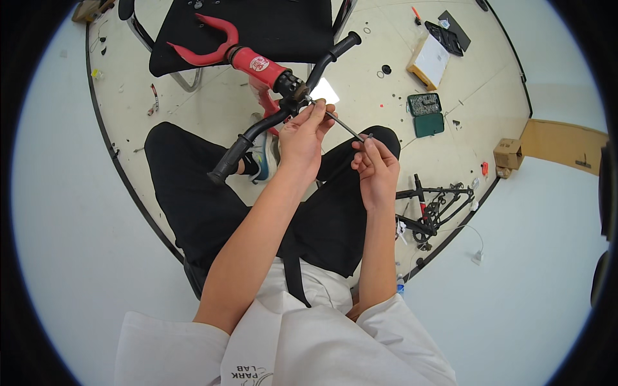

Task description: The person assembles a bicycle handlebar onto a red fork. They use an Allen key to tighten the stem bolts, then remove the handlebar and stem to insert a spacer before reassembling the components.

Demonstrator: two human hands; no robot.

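Thin metal rod (347, 128): the right hand (375, 162) pinches its near end, the left hand (305, 134) its far end, beside the black handlebar (273, 121); beyond, a red fork (226, 51) reaches over the near edge of a black chair seat (290, 26).

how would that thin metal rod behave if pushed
The thin metal rod is probably stiff, running straight between the left hand and right hand. It is likely light, being so slim. Looking smooth, it might also slip.

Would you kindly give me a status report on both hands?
Left hand at handlebar clamp, grip unclear. Right hand pinching thin metal rod, angled toward clamp. No obstruction apparent.
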